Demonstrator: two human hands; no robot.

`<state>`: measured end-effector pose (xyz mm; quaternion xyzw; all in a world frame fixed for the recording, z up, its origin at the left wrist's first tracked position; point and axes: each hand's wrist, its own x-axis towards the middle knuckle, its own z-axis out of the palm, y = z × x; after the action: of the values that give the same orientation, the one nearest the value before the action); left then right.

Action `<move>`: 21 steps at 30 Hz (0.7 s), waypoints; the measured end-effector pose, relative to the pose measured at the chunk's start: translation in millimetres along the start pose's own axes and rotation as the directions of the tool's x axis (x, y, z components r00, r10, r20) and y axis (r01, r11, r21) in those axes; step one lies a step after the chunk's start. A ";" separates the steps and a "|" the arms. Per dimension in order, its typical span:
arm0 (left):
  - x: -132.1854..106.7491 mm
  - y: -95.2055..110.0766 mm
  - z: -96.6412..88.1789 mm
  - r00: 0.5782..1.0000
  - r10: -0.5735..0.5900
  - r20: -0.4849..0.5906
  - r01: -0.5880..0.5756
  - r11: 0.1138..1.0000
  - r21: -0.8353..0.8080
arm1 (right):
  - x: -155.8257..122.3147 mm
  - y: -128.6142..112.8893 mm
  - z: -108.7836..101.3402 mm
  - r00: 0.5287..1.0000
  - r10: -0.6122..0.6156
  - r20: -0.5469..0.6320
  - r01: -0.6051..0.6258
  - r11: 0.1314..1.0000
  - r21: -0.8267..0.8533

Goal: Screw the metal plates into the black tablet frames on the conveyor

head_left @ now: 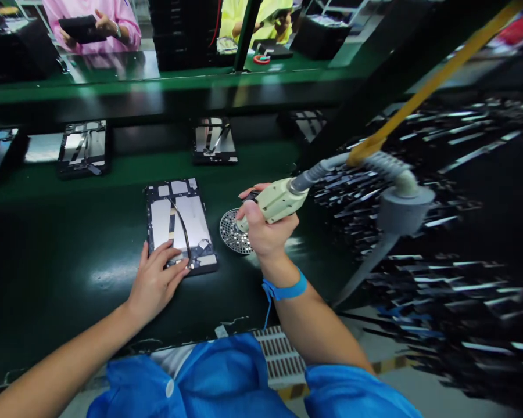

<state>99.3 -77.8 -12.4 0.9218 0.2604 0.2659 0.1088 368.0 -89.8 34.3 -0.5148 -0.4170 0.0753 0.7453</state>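
Observation:
An opened tablet point(192, 212) lies on the green bench in front of me, its silver inner plate and a thin dark cable showing. My left hand point(154, 278) rests over its lower left edge, fingers spread and touching the parts near the cable's lower end. In my right hand point(268, 229) is a pale electric screwdriver point(283, 200), gripped round the body. Its front end points down at a round metal screw tray point(232, 235) with many small holes, just right of the tablet. The bit's tip is hidden by my fingers.
Further opened tablets point(213, 140) lie along the back of the bench. A grey cable with a cylinder point(405, 209) hangs from a yellow strap point(436, 81) at the right, before blurred racks of parts. Across the bench, a person in pink point(126, 26) and one in yellow hold dark devices.

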 end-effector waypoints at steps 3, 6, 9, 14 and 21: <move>9.1 -4.1 6.6 0.999 -0.006 -0.032 0.006 1.000 0.019 | -3.3 5.7 -5.0 1.000 0.014 -0.002 -0.014 1.000 0.014; 5.5 -3.4 8.1 1.000 -0.015 -0.024 0.015 1.000 0.006 | -7.5 7.8 -3.9 1.000 0.019 0.007 -0.020 0.999 0.042; 2.4 -3.4 6.3 1.000 -0.024 -0.013 0.024 1.000 -0.013 | -9.7 7.5 -0.5 1.000 0.028 0.012 -0.029 0.999 0.038; 6.8 -4.3 3.1 0.999 -0.005 -0.032 0.004 1.000 -0.028 | -10.4 7.4 1.8 0.999 0.048 0.004 -0.048 0.998 0.038; 3.9 -1.7 4.1 0.999 -0.052 -0.013 0.051 0.997 -0.057 | -10.2 9.6 2.5 0.999 0.047 -0.009 -0.047 0.999 0.012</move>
<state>103.6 -74.5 -14.7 0.9094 0.2770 0.2770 0.1397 362.9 -89.1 21.1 -0.5204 -0.4011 0.0929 0.7481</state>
